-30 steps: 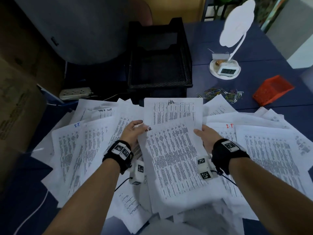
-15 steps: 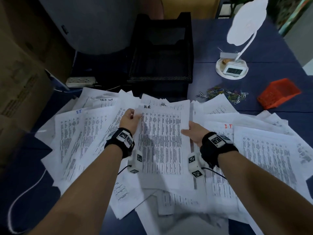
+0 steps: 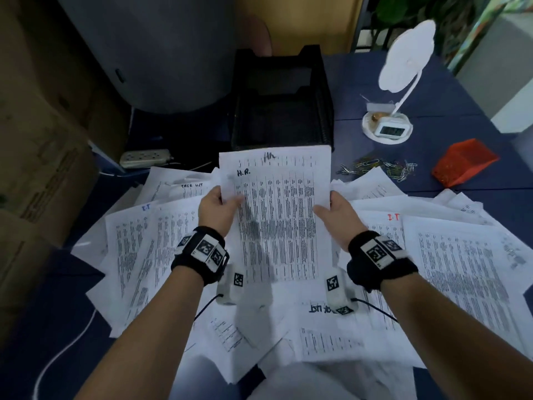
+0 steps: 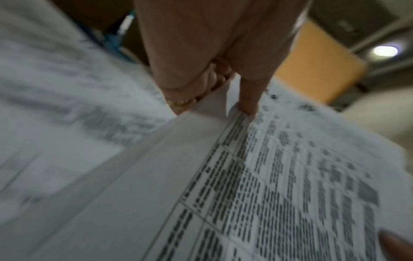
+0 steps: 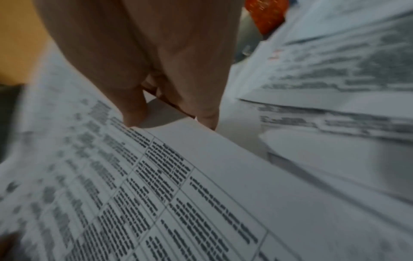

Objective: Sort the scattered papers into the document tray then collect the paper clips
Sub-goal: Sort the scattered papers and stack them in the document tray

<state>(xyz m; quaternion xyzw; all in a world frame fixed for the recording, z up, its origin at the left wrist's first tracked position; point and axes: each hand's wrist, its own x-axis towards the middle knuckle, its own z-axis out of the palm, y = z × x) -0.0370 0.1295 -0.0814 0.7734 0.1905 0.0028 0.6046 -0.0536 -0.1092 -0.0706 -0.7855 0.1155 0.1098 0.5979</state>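
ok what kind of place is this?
Most likely an office desk. A black stacked document tray stands at the back, printed sheets marked H.R. and I.T. cover the blue tabletop, and loose paper clips lie beside a desk lamp with a small clock.

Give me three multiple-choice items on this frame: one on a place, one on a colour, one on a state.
1. Where do the paper clips lie?
A. in the document tray
B. on the blue table, left of the mesh basket
C. on the power strip

2. What colour is the mesh basket?
A. orange
B. green
C. white

3. How are the H.R. sheets held?
A. flat on the pile, untouched
B. by one hand
C. by both hands, one at each side edge

Key: B, the clips sit loose on the table; A, the basket is orange; C, left hand and right hand each pinch an edge.
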